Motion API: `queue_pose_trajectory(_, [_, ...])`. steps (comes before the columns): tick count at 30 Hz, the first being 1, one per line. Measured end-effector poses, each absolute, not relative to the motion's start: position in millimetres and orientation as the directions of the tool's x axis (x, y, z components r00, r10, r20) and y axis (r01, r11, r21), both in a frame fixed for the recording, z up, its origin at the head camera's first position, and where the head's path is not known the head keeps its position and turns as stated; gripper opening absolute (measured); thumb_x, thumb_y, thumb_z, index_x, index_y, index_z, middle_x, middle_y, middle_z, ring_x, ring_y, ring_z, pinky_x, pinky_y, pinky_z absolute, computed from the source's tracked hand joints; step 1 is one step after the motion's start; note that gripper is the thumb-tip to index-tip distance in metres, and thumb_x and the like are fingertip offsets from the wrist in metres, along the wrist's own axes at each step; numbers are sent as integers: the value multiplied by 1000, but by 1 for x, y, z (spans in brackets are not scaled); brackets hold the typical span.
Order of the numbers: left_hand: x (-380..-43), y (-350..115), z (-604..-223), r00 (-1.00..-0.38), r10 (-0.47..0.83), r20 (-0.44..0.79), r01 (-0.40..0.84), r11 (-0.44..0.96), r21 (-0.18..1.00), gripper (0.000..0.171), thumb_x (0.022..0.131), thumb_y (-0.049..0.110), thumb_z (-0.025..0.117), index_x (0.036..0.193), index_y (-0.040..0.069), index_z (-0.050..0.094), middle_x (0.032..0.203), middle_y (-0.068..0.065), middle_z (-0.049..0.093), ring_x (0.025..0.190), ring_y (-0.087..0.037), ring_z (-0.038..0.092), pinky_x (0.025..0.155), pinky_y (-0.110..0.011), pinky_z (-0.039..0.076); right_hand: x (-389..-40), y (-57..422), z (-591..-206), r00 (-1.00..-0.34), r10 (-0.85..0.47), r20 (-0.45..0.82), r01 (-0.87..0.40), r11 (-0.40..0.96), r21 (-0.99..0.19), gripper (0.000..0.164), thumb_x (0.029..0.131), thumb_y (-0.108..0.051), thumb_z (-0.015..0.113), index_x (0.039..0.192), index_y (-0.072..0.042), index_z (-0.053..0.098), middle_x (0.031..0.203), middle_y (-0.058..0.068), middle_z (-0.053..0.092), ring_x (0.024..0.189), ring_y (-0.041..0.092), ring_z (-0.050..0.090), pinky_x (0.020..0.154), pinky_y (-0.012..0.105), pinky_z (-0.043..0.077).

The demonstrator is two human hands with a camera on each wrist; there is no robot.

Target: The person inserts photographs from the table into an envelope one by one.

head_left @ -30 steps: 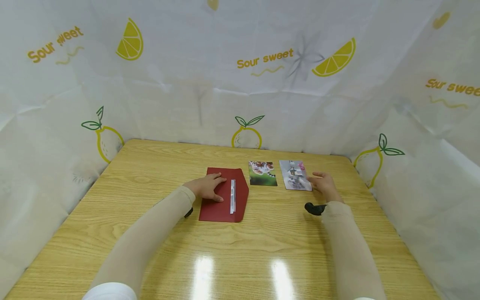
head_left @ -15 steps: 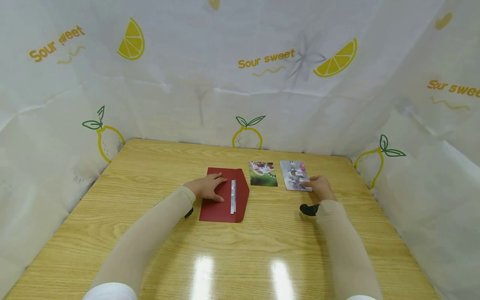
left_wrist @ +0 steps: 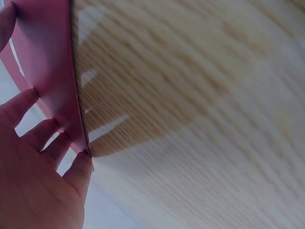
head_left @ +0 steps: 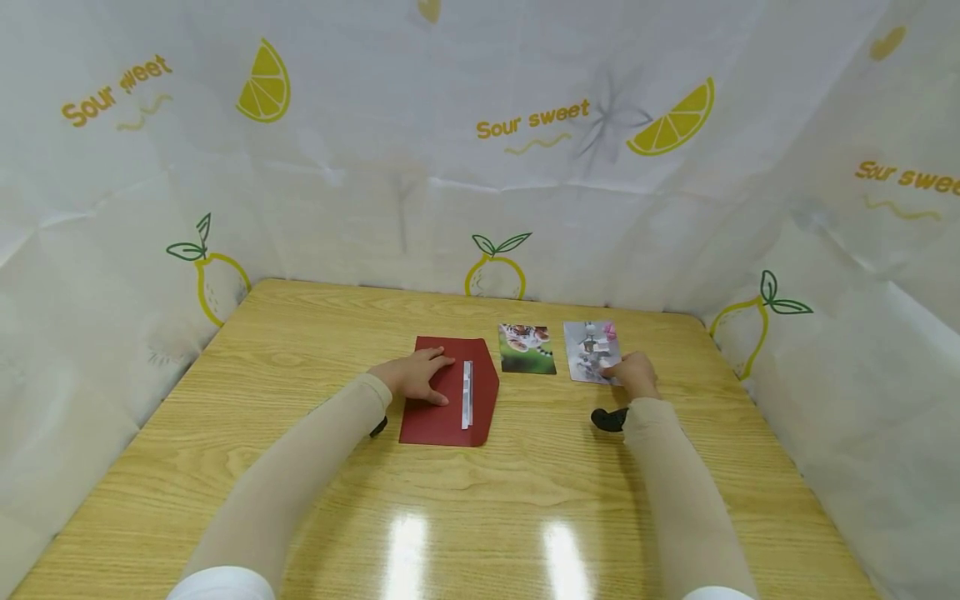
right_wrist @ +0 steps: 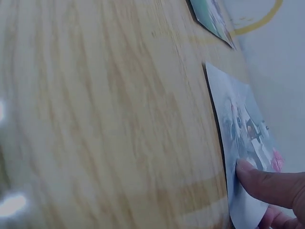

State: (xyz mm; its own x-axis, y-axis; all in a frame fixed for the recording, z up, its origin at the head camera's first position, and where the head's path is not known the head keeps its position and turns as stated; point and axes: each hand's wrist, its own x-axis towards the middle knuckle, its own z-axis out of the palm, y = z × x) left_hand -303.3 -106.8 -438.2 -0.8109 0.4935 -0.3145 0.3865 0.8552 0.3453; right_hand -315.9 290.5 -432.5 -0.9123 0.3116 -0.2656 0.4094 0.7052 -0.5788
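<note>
My left hand (head_left: 411, 377) lies with spread fingers on a red envelope (head_left: 438, 429). In the left wrist view its straight fingertips press on the envelope (left_wrist: 50, 57) near one long edge. The envelope's pointed flap is folded out to the right, and a narrow pale strip (head_left: 467, 396) shows beside it. My right hand (head_left: 637, 375) pinches the lower right corner of a grey postcard (head_left: 585, 342) with a pink patch. The right wrist view shows the thumb (right_wrist: 267, 183) on the picture side and curled fingers beneath the card's edge, which bows slightly.
A postcard with a tiger on green (head_left: 527, 360) lies between the envelope and the grey postcard. All rest on a wooden table (head_left: 480, 492). A white curtain (head_left: 360, 192) printed with lemons hangs right behind the table and along its sides.
My right hand has moved left onto the grey postcard's corner and taken hold of it; the card has shifted slightly and turned a little. The left hand stays on the envelope.
</note>
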Motion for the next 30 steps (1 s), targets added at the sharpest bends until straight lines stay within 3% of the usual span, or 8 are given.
queue_pose_trajectory(3, [-303, -107, -438, -809, 496, -315, 388, 854, 347, 81, 88, 46, 67, 154, 19, 28, 162, -10, 14, 149, -31, 16, 114, -49, 30, -317, 290, -436, -902, 358, -242, 429, 675, -600, 49, 84, -17, 75, 117, 13, 56, 117, 26, 58, 94, 30, 50, 88, 42, 46])
queue_pose_trajectory(9, [-303, -106, -437, -810, 492, -319, 384, 856, 346, 81, 88, 46, 67, 154, 20, 28, 162, -9, 13, 149, -30, 16, 114, -49, 30, -313, 293, -438, -912, 368, -181, 389, 639, -663, 34, 92, -7, 59, 120, 12, 55, 121, 28, 56, 103, 32, 52, 88, 39, 46])
queue_pose_trajectory(16, [-303, -107, -436, -806, 499, -319, 397, 855, 334, 81, 88, 47, 66, 154, 19, 27, 162, -9, 13, 149, -30, 14, 115, -49, 29, -307, 305, -435, -954, 271, -130, 250, 478, -842, 35, 95, -4, 57, 125, 8, 44, 106, 15, 54, 73, 10, 52, 61, 21, 45])
queue_pose_trajectory(20, [-303, -107, -435, -805, 502, -316, 401, 853, 334, 81, 89, 47, 66, 154, 19, 27, 162, -10, 13, 149, -30, 14, 115, -49, 28, -304, 306, -425, -970, 220, -106, 184, 374, -909, 37, 96, -2, 56, 128, 3, 37, 95, 3, 51, 69, 4, 52, 61, 20, 47])
queue_pose_trajectory(25, [-303, -107, -436, -806, 501, -316, 399, 854, 335, 81, 88, 48, 66, 154, 20, 27, 162, -9, 14, 149, -30, 15, 115, -49, 29, -297, 304, -413, -989, 127, -82, 108, 216, -970, 26, 96, -4, 56, 116, -14, 44, 84, -9, 53, 73, 0, 56, 65, 18, 49])
queue_pose_trajectory(27, [-304, -107, -437, -806, 501, -315, 400, 854, 334, 82, 88, 48, 66, 154, 20, 27, 162, -9, 14, 149, -30, 15, 114, -49, 29, -294, 301, -408, -995, 78, -61, 74, 163, -984, 26, 97, -3, 56, 114, -19, 44, 85, -10, 54, 75, 0, 57, 67, 18, 50])
queue_pose_trajectory(30, [-304, -107, -437, -804, 504, -315, 403, 852, 335, 82, 88, 47, 66, 154, 19, 28, 162, -10, 14, 149, -30, 15, 114, -49, 29, -288, 291, -402, -999, 25, -26, 28, 99, -995, 27, 97, -1, 54, 117, -17, 43, 88, -9, 54, 78, 2, 57, 69, 18, 51])
